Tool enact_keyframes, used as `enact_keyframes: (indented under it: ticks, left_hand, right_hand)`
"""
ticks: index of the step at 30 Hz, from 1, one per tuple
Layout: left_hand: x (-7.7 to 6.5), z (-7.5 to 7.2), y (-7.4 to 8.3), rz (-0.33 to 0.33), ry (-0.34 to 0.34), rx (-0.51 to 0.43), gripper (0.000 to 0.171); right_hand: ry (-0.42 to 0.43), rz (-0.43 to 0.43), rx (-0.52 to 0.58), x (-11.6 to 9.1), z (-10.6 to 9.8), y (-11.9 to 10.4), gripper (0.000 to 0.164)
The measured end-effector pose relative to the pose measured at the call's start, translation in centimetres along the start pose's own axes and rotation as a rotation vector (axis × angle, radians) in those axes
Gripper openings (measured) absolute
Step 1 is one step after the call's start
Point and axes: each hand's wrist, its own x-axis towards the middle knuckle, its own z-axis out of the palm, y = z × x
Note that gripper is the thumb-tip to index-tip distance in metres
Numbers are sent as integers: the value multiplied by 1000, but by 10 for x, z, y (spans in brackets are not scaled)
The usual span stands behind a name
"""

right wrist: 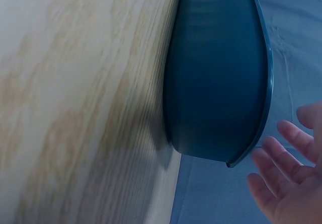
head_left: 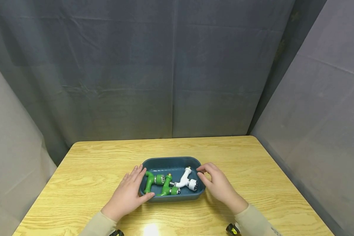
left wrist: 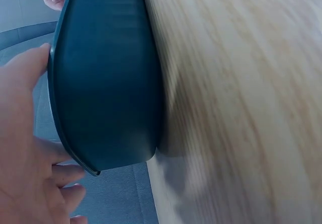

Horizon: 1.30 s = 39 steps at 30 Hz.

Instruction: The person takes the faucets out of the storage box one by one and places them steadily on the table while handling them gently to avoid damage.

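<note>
A dark blue-green plastic basin (head_left: 171,158) sits on the table and holds two green taps, (head_left: 148,183) and a second green tap (head_left: 166,186), plus a white tap (head_left: 183,180) at the right. My left hand (head_left: 128,193) lies at the basin's left end, fingers mostly straight and spread. In the left wrist view its thumb (left wrist: 35,60) touches the rim. My right hand (head_left: 219,185) is beside the right end, fingers loosely bent. The right wrist view shows its fingers (right wrist: 274,166) close to the rim, gripping nothing. The basin wall hides the taps in both wrist views.
The wooden table (head_left: 106,157) has rounded far corners. A grey curtain (head_left: 129,72) hangs behind it, and pale cloth panels (head_left: 315,108) stand on both sides. Dark wrist straps (head_left: 232,228) show near the bottom edge.
</note>
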Motion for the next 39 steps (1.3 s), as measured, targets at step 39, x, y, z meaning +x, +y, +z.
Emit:
enact_keyframes:
  ticks: [39]
  left_hand:
    - [0,6,-3,-40,-29,-4,104]
  right_hand:
    - [-327,-332,-461,26,6,-25,24]
